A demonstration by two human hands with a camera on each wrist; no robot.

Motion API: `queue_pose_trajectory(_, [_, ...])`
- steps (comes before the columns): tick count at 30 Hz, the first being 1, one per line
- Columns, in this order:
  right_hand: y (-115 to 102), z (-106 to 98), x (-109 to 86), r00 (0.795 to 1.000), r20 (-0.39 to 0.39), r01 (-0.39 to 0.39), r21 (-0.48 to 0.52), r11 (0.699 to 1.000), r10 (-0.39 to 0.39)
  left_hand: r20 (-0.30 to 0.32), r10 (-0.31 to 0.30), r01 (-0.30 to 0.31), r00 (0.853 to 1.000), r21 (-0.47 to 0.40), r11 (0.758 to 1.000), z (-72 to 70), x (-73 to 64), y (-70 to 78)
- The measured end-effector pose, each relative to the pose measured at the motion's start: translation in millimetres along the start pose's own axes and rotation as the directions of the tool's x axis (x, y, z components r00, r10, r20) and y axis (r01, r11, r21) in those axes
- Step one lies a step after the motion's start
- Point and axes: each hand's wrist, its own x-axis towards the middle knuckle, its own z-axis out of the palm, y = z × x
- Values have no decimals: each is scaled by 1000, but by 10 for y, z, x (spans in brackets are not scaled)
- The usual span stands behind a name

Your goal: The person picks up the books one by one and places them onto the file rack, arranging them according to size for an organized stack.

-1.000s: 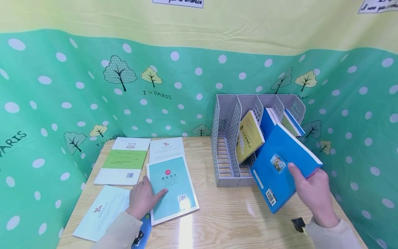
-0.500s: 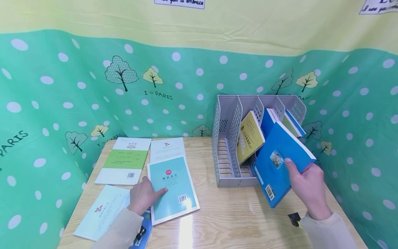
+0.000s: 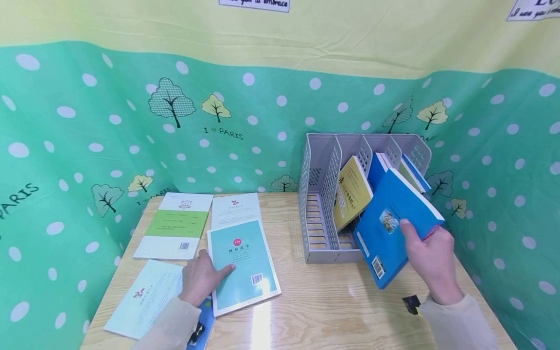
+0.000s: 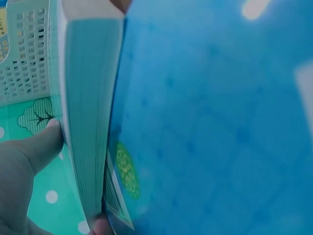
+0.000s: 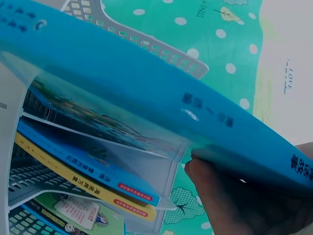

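My right hand (image 3: 430, 262) grips a blue book (image 3: 393, 223) by its right edge, thumb on the back cover. The book is tilted at the front of a grey file organizer (image 3: 331, 255), overlapping its right compartments. Its blue spine crosses the right wrist view, with my fingers under it. On the left, my left hand (image 3: 202, 279) pinches a teal book (image 3: 245, 287) at its left edge, thumb on top. The left wrist view shows the thick page block (image 4: 90, 98) between my thumb and a fingertip, beside a blue patterned cover (image 4: 210, 122).
A yellow book (image 3: 351, 194) leans in the organizer's second compartment, with blue books (image 3: 375, 167) and a green one (image 3: 407, 175) further right. A green-striped book (image 3: 175, 226), a white one (image 3: 236, 209) and a pale blue one (image 3: 146, 299) lie left on the wooden table (image 3: 306, 311).
My right hand and the blue book have shifted slightly left and back, closer to the organizer. The left hand stays in place on the teal book.
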Motion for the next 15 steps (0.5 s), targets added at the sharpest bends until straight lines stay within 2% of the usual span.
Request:
queue_pose_trajectory(5, [4,-40,-5,999,-30,-28,-41,999,26,7,4,-4,1000,3,1000,-13,-2,-7])
queue_pose_trajectory(12, [49,4,73,1000,-2,14,-53,999,-14,16,-1,2,1000,-21,1000,-19,-13,-15])
queue_pose_trajectory(15, [55,34,101,1000,1,7,-48,999,-7,12,8,-8,1000,-25,1000,0,-8,-18])
